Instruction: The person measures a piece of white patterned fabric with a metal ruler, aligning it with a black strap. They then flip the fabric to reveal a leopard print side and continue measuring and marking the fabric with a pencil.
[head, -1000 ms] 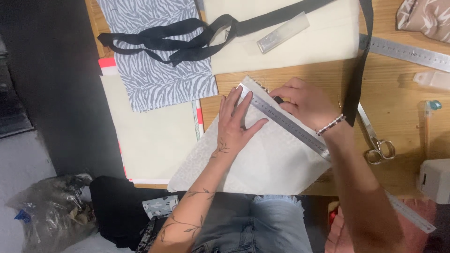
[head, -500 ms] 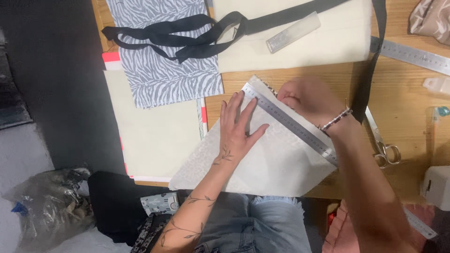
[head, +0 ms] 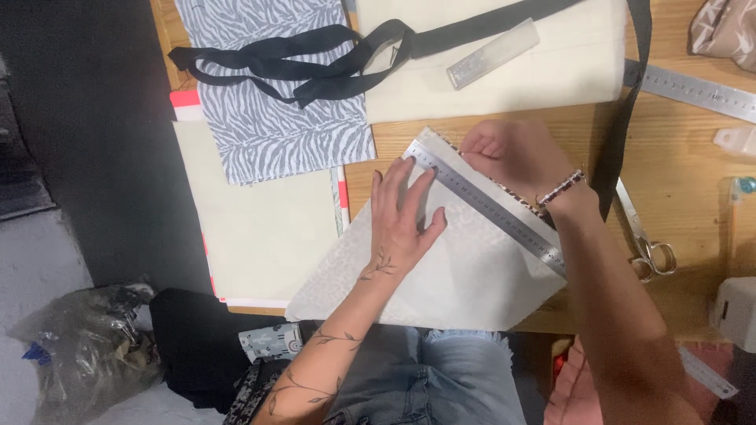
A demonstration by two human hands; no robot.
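Brushed-metal ruler [head: 488,206], matt pale cloth [head: 465,275]

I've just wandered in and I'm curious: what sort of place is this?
Probably a sewing or craft workbench. On the wooden table lie cut fabric pieces, among them a zebra-print fabric, plus black webbing straps, scissors and a steel ruler.

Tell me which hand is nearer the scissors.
Right. The right hand works at the far edge of the metal ruler, its wrist beside the scissors. The left hand presses flat on the pale fabric, farther away.
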